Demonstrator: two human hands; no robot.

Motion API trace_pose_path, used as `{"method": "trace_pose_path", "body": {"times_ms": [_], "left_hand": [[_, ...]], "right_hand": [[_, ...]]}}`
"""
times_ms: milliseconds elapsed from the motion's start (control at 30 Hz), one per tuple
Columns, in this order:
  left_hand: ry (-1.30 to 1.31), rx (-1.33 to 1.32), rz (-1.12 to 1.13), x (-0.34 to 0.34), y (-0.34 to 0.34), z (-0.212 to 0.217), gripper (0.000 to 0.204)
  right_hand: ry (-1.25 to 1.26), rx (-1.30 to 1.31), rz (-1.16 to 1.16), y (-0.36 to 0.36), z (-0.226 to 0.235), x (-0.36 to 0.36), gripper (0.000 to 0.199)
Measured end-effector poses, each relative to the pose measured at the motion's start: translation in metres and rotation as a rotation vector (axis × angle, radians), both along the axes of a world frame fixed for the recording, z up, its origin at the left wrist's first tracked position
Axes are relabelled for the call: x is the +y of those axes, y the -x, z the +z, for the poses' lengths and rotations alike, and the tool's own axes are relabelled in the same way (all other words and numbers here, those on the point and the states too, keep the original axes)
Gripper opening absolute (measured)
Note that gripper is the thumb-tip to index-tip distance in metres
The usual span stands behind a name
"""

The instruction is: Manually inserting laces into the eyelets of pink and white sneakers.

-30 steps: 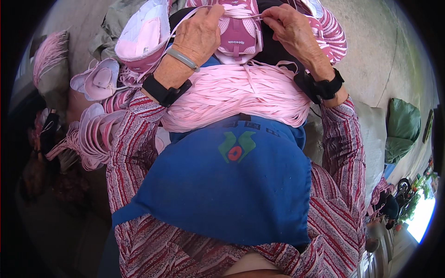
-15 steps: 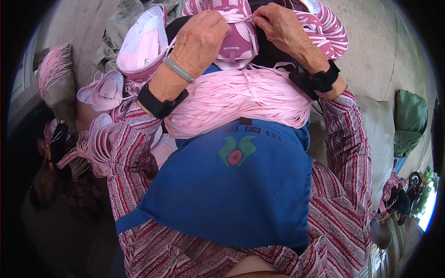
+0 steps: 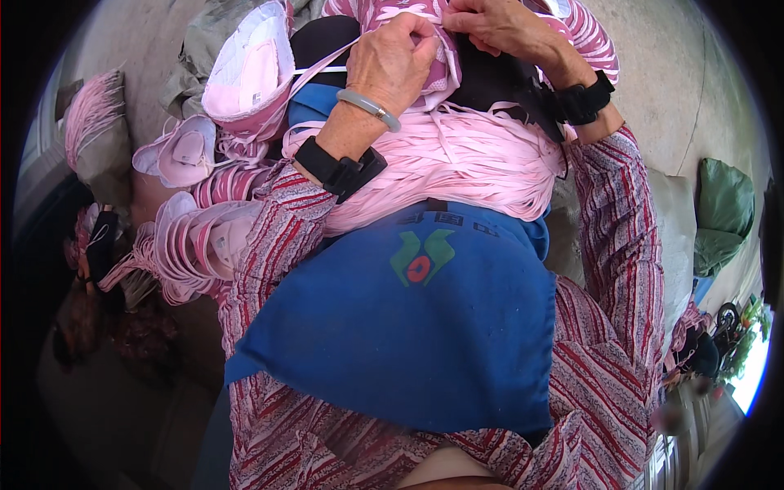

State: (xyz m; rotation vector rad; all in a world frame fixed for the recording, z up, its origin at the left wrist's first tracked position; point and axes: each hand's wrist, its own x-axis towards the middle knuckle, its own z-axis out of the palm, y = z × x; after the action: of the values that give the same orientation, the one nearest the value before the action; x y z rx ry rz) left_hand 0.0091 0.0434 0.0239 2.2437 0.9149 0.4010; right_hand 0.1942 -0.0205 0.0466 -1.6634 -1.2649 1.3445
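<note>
My left hand point(image 3: 390, 64) is closed over a pink-and-white shoe upper point(image 3: 443, 77), at the top of the view. A pale pink shoelace point(image 3: 328, 60) runs from its fingers down to the left. My right hand point(image 3: 500, 31) is just to the right, its fingers bent together at the upper's edge; what they pinch is hidden. Across my lap, below both hands, lies a thick bundle of pink shoelaces point(image 3: 457, 167). Left of my left hand, another pink shoe upper point(image 3: 249, 69) shows its pale lining.
More shoe uppers point(image 3: 184, 155) are stacked at my left, with a lace bundle point(image 3: 94, 110) on a sack beyond them. A striped pink upper point(image 3: 592, 41) lies past my right hand. At the far right stands a green sack point(image 3: 723, 216). My blue apron point(image 3: 408, 343) covers my lap.
My left hand has moved right and slightly down over the upper, and a lace now stretches to its left. My right hand has shifted slightly up, its fingers curling in more.
</note>
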Motion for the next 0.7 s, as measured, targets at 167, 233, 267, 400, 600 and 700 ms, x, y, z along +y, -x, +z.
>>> {"method": "trace_pose_path", "body": {"times_ms": [167, 233, 267, 400, 600, 700], "left_hand": [[-0.048, -0.007, 0.001, 0.001, -0.003, -0.003, 0.020], [-0.057, -0.035, 0.001, 0.001, -0.004, -0.002, 0.019], [-0.060, -0.046, 0.002, 0.000, -0.004, 0.000, 0.019], [0.083, -0.050, -0.038, 0.001, -0.003, 0.011, 0.017], [-0.095, -0.132, -0.010, 0.000, -0.005, -0.002, 0.020], [-0.128, -0.117, -0.028, -0.001, -0.004, -0.015, 0.020]], "right_hand": [[-0.318, -0.497, -0.170, 0.023, 0.006, -0.013, 0.023], [-0.442, -0.647, -0.145, 0.034, 0.005, -0.024, 0.023], [-0.502, -0.719, -0.132, 0.038, 0.004, -0.030, 0.023], [-0.513, -1.191, 0.240, 0.045, -0.009, -0.038, 0.024], [-0.482, -1.036, 0.123, 0.043, -0.042, -0.027, 0.015], [-0.594, -0.866, 0.128, 0.031, -0.044, -0.023, 0.013]]}}
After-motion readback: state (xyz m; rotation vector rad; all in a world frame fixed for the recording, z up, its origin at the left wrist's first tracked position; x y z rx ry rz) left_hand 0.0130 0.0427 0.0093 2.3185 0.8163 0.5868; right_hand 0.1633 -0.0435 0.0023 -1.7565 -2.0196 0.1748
